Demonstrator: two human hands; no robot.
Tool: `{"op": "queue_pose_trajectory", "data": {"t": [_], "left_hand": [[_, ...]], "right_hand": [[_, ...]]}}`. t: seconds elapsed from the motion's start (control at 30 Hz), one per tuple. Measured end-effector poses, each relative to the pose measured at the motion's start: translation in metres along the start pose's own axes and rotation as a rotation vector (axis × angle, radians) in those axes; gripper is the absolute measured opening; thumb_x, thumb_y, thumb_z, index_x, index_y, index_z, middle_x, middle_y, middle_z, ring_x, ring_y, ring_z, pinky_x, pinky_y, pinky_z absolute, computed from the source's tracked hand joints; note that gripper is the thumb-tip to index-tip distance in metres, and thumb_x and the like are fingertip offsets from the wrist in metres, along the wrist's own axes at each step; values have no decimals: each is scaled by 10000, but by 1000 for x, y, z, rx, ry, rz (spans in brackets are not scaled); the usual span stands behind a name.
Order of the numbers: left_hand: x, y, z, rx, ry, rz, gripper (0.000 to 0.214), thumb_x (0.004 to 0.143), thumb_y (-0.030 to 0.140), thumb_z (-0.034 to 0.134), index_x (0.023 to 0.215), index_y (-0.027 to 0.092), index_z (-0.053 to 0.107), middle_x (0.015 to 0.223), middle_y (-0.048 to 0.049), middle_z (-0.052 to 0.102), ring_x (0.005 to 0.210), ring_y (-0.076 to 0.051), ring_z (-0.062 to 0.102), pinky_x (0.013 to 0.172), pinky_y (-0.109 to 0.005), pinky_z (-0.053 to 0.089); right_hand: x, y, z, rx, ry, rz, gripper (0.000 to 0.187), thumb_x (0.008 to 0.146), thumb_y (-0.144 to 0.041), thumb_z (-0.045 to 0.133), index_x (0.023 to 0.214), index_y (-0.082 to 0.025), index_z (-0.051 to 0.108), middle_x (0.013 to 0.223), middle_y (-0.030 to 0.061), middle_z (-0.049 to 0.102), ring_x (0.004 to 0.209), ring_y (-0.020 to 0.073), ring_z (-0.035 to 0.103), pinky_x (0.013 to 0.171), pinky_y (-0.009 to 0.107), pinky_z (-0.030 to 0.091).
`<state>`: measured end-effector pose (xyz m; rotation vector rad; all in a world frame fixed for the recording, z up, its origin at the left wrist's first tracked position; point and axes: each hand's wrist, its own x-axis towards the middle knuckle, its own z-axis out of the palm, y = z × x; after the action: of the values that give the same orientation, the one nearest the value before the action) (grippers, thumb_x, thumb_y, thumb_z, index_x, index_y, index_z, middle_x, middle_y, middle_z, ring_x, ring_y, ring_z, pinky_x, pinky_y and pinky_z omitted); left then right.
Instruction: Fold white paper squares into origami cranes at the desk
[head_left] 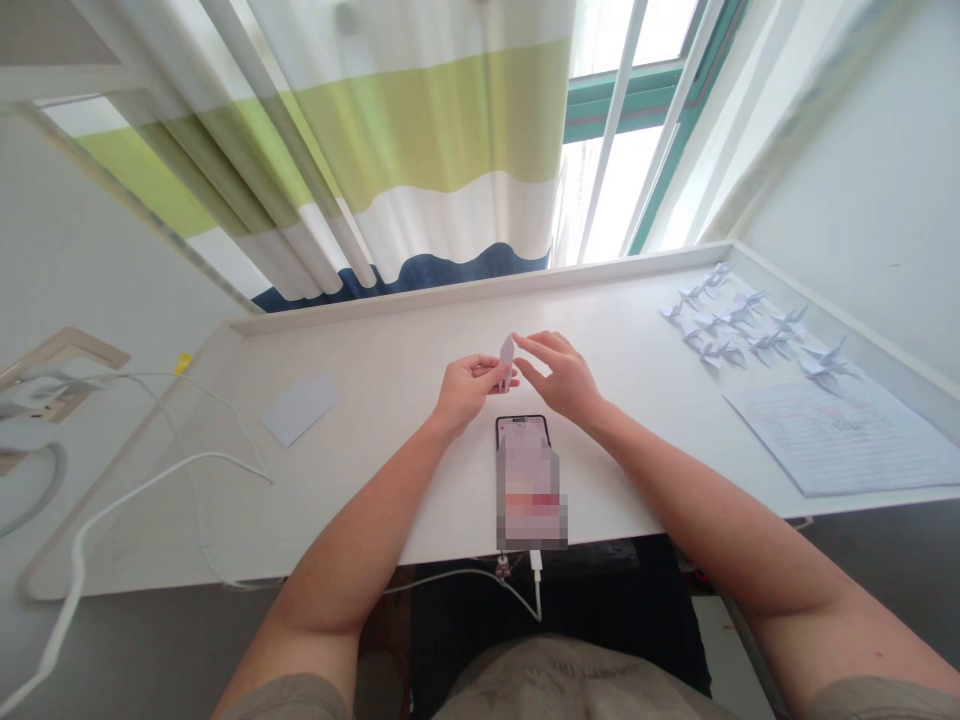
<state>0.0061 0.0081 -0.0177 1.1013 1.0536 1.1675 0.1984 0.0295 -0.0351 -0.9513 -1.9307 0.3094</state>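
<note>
A small folded piece of white paper [507,358] stands upright over the middle of the white table [390,440]. My left hand [469,385] pinches its lower part between thumb and fingers. My right hand [559,372] is right beside the paper, fingers stretched out toward its top edge, the fingertips at or very near it. A phone [529,480] lies flat on the table just below both hands, a white cable plugged into its near end.
Several folded paper cranes [739,325] lie at the table's far right, by a lined paper sheet [840,435]. A blank white paper piece [300,407] lies at the left. White cables [150,480] run across the left side. A striped curtain [390,150] hangs behind.
</note>
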Motion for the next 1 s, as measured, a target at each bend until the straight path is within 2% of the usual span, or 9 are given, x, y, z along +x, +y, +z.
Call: {"op": "queue_pose_trajectory", "data": {"t": [0.13, 0.23, 0.5, 0.63, 0.77, 0.87, 1.0], "left_hand": [[1, -2, 1, 2, 16, 18, 540, 643, 548, 1022, 879, 144, 752, 817, -91, 814, 763, -231, 790, 880, -464, 648], [2, -5, 1, 5, 33, 37, 550, 635, 554, 1021, 891, 144, 760, 804, -80, 808, 741, -213, 773, 850, -440, 640], [3, -11, -1, 117, 59, 127, 430, 719, 489, 980, 881, 160, 756, 781, -70, 799, 734, -188, 738, 737, -340, 566], [3, -10, -1, 129, 66, 129, 391, 746, 464, 961, 894, 160, 764, 790, -74, 799, 750, -187, 735, 737, -327, 555], [3, -9, -1, 136, 66, 143, 379, 765, 466, 951, 892, 162, 763, 772, -67, 788, 718, -174, 710, 721, -322, 543], [3, -8, 0, 125, 63, 168, 380, 771, 471, 948, 886, 164, 755, 788, -66, 789, 721, -172, 712, 739, -325, 548], [3, -9, 1, 127, 55, 202, 390, 759, 475, 958, 887, 169, 753, 836, -63, 795, 802, -194, 750, 835, -349, 571]], "right_hand": [[-1, -2, 3, 1, -31, -22, 423, 1049, -318, 641, 1470, -311, 680, 1224, 109, 744, 1148, 316, 673, 979, 519, 616], [-1, -4, 5, 44, -30, -9, 417, 1039, -295, 632, 1453, -307, 683, 1220, 109, 733, 1153, 310, 684, 983, 517, 619], [-1, -11, 5, 281, -8, 105, 452, 961, -248, 671, 1410, -283, 697, 1174, 92, 699, 1087, 263, 713, 853, 446, 680], [-2, -13, 3, 259, 6, 44, 405, 982, -211, 621, 1368, -299, 709, 1166, 88, 704, 1092, 261, 711, 864, 449, 676], [-1, -14, 1, 217, -4, -22, 260, 995, -205, 615, 1209, -290, 735, 1175, 91, 723, 1094, 264, 705, 895, 467, 654], [0, -15, 1, 199, 14, -26, 175, 983, -210, 632, 1113, -281, 725, 1163, 90, 746, 1114, 278, 704, 956, 504, 624], [1, -18, -1, 249, 51, 65, 273, 947, -219, 674, 1213, -279, 694, 1104, 69, 769, 1040, 264, 723, 908, 474, 620]]}}
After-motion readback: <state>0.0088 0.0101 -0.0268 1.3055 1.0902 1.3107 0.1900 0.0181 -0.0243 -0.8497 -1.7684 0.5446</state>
